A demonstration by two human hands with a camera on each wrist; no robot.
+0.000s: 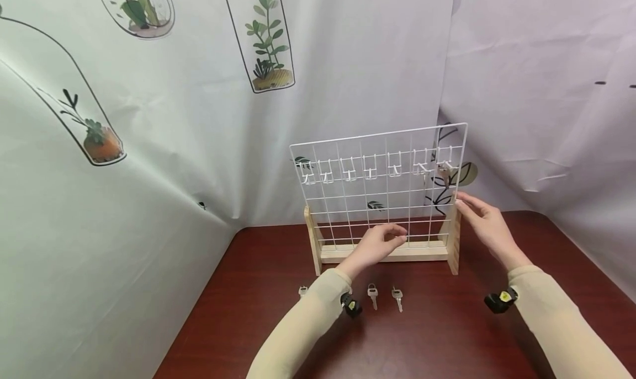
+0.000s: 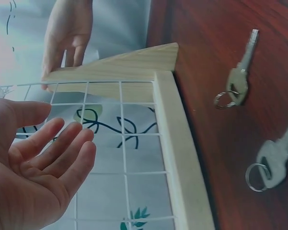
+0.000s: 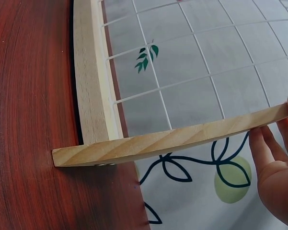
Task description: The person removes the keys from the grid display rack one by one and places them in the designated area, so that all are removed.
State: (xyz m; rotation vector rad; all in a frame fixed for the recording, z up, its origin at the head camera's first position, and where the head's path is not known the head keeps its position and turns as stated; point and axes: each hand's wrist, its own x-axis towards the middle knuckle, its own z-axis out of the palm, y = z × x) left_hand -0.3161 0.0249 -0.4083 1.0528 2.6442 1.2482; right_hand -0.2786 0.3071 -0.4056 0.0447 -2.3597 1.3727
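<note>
A white wire grid rack (image 1: pixel 375 194) stands upright in a light wooden base (image 1: pixel 422 253). My right hand (image 1: pixel 489 230) pinches the upper end of the right wooden side post (image 3: pixel 177 136), thumb on one side and fingers on the other. In front of the grid's lower half is my left hand (image 1: pixel 377 244), its fingers loosely curved with nothing between them. Several white hooks (image 1: pixel 370 173) hang in a row across the upper grid. A small key-like thing (image 1: pixel 444 177) hangs from the rightmost hook.
Silver keys with rings lie on the dark red table before the rack: a middle key (image 1: pixel 372 297), a right key (image 1: pixel 397 299) and a left key (image 1: pixel 303 292) partly hidden by the left sleeve (image 1: pixel 303 329). A plant-printed curtain (image 1: pixel 199 108) hangs behind.
</note>
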